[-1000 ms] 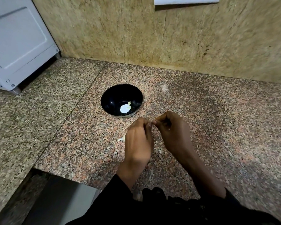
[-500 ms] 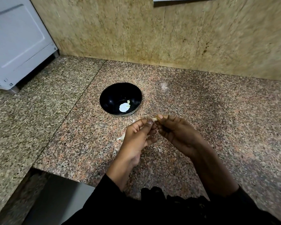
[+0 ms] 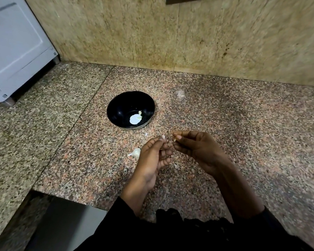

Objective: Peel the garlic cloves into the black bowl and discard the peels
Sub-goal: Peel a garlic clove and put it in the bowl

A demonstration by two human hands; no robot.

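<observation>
**Both hands pinching garlic bits above the counter, bowl just beyond**

Nearest you, black sleeves [image 3: 198, 230] are filling the bottom edge, w/ both forearms reaching fwd over the granite counter [image 3: 243, 134].

Your left hand [image 3: 152, 158] is sitting palm-up, thumb & index pinching a small pale garlic clove [image 3: 163, 137] at the fingertips; the other fingers are curling loosely inward. Your right hand [image 3: 194, 149] is facing it, just beside & not touching, thumb & forefinger pinching a tiny tan scrap [image 3: 174, 139]. Looks like a bit of peel, but too small to tell for sure. The remaining right fingers are curling under.

Just left of the left hand, a white garlic piece [image 3: 136, 152] w/ a short stem is lying on the counter, partly hidden behind the hand. A small white peel flake [image 3: 146, 134] is lying on the granite btwn the hands & the bowl.

Beyond that, the black bowl [image 3: 120, 107] is standing upright on the counter, near the hands. Inside it, a white peeled clove [image 3: 135, 119] is resting on the bottom w/ a smaller yellowish bit [image 3: 140, 112] at its far edge.

Farther back, a beige stone wall [image 3: 170, 37] is rising behind the counter, & a white appliance [image 3: 13, 44] is standing at the far left.
</observation>
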